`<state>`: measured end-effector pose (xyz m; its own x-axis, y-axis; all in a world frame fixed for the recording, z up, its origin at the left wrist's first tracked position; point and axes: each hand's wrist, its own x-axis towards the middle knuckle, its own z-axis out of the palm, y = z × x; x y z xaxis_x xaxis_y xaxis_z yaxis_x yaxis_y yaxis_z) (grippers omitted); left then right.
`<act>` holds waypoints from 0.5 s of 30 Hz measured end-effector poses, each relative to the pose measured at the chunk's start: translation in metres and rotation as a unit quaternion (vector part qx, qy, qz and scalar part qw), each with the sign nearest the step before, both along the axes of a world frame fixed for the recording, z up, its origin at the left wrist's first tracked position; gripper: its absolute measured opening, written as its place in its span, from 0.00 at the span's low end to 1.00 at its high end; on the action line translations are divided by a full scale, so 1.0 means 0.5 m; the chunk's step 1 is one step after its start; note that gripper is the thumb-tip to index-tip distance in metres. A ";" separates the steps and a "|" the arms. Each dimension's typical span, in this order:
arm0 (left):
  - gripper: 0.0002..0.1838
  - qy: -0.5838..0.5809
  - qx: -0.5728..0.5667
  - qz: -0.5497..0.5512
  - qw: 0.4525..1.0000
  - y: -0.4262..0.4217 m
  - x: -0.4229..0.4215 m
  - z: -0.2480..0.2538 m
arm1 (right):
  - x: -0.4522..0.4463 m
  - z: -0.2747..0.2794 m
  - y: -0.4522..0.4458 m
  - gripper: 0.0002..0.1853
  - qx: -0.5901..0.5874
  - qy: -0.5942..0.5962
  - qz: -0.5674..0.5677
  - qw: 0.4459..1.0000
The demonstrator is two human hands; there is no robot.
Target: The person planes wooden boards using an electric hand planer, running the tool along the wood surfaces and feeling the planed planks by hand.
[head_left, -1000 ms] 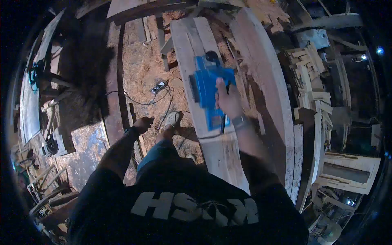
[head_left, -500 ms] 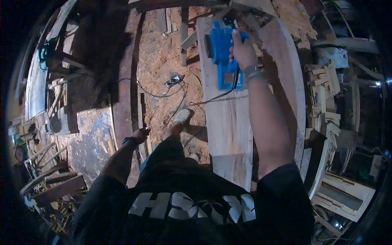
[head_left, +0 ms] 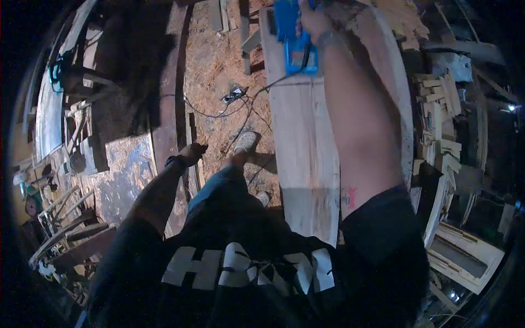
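Note:
A blue power tool (head_left: 302,57) rests on a long wooden plank (head_left: 306,158), near the plank's far end at the top of the view. My right hand (head_left: 313,23) is wrapped round its handle, with the arm stretched far forward. From the tool's rear a black cable runs left over the plank's edge. My left hand (head_left: 192,153) hangs at my left side above the floor, fingers curled, near a dark beam. Its fingers are too dark and small to show whether anything is in them.
A power strip (head_left: 234,95) with looping cables lies on the shavings-covered floor, beyond my shoe (head_left: 248,141). Another wide plank (head_left: 389,82) is right of the tool. Wood offcuts (head_left: 435,117) are piled further right. A second blue tool (head_left: 56,75) sits far left.
My right hand has pushed the blue tool forward along the plank, to the top edge of the view. The cable trails after it. My left hand stays low at my side.

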<state>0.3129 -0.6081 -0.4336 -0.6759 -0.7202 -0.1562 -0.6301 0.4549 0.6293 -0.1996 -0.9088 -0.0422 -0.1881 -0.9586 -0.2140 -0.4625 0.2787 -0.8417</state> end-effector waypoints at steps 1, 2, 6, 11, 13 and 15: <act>0.13 0.027 0.124 0.081 0.989 -0.022 -0.015 0.024 | -0.005 -0.028 0.024 0.28 -0.009 -0.049 -0.003 0.999; 0.12 0.054 0.251 0.157 0.954 -0.037 -0.044 0.063 | -0.025 -0.056 0.055 0.31 -0.015 -0.096 -0.008 0.995; 0.13 -0.021 0.380 0.249 0.891 -0.077 -0.168 0.211 | -0.030 0.023 0.477 0.29 -0.004 -0.073 -0.043 0.996; 0.21 -0.071 0.231 0.024 0.970 -0.017 -0.207 0.106 | -0.090 -0.025 1.010 0.20 0.087 -0.089 -0.117 0.985; 0.24 -0.110 0.186 -0.040 0.976 0.015 -0.246 0.149 | -0.155 -0.153 1.252 0.24 0.027 -0.112 -0.106 0.988; 0.29 -0.172 0.304 0.000 0.937 0.021 -0.276 0.197 | -0.171 -0.193 1.347 0.25 0.056 -0.127 -0.117 0.983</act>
<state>0.1749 -0.5977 -0.3353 -0.5105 -0.4280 -0.7458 -0.8429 0.0775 0.5324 -0.2852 -0.2355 -0.1387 -0.3274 -0.8632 -0.3843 -0.1532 0.4499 -0.8799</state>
